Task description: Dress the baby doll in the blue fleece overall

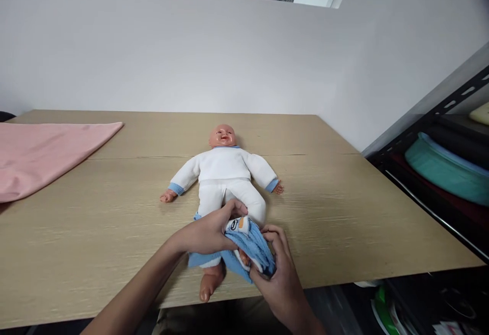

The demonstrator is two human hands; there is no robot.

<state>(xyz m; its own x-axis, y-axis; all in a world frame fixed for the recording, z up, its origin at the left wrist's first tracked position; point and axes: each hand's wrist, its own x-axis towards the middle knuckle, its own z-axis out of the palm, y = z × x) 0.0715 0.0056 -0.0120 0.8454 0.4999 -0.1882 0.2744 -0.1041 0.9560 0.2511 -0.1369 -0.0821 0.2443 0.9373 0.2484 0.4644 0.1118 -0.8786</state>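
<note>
A baby doll (225,172) in a white suit with blue cuffs lies on its back on the wooden table (344,212), head away from me. Both my hands are at its legs. My left hand (208,233) grips a bunched blue garment (250,248) with a small printed patch, close to the doll's crotch. My right hand (277,268) holds the same blue garment at its lower right side, over the doll's right-side foot. One bare doll foot (209,283) sticks out below the cloth near the table's front edge.
A pink cloth (42,154) is spread on the table's far left. A dark metal shelf (439,172) stands at the right, holding a teal round object (446,169). A white wall rises behind the table. Items lie on the floor at bottom right.
</note>
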